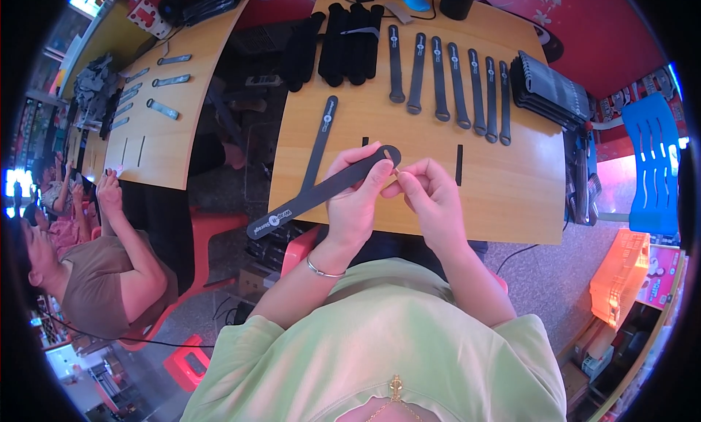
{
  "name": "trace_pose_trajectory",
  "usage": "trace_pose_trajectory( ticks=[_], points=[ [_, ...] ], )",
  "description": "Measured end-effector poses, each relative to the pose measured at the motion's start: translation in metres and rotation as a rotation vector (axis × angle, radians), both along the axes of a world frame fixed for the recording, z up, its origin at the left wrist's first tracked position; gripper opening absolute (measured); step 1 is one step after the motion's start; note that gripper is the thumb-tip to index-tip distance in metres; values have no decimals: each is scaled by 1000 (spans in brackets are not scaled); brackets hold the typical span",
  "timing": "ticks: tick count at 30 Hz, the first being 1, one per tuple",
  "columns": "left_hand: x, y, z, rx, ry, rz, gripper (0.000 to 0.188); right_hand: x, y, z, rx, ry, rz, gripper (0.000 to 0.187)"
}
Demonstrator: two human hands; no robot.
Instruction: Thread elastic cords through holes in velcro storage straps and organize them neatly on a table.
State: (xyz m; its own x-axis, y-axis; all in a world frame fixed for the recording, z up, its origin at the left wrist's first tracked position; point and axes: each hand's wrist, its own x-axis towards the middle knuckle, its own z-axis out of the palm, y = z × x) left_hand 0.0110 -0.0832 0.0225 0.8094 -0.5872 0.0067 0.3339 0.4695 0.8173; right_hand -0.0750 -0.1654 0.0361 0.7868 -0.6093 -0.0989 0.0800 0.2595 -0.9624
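My left hand (354, 192) is closed around a dark grey storage strap (318, 192) with pale print near its lower left end. The strap slants over the table's front edge, and its rounded far end has a slot. Beside that slot, the thumb and fingers of my right hand (432, 199) pinch together; a tiny pale bit shows at their tips, too small to name. Another grey strap (321, 141) lies on the table, partly covered by the held one. Farther back, several finished-looking straps with looped ends, such as one dark strap (441, 79), lie in a row.
Black bundles (354, 46) lie at the back of the wooden table (409, 130); a stack of dark straps (548, 90) is on its right. Two slots cut the tabletop. A co-worker (109, 269) sits left at another table (197, 86). An orange crate (619, 276) stands right.
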Motion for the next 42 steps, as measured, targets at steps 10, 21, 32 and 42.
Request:
trace_pose_trajectory(
  ticks=[10, 21, 32, 42],
  points=[
    [1, 1, -3, -13, -28, 4, 24, 2, -4, 6, 313, -81, 104, 18],
    [13, 4, 7, 4, -146, -136, 20, 1, -7, 0, -692, -48, -147, 34],
    [37, 22, 16, 280, -295, -341, 16, -4, -30, 2, -1484, -47, -111, 41],
    [15, -1, 1, 57, 48, -186, 34, -3, -11, 0, -834, 106, -155, 23]
  ],
)
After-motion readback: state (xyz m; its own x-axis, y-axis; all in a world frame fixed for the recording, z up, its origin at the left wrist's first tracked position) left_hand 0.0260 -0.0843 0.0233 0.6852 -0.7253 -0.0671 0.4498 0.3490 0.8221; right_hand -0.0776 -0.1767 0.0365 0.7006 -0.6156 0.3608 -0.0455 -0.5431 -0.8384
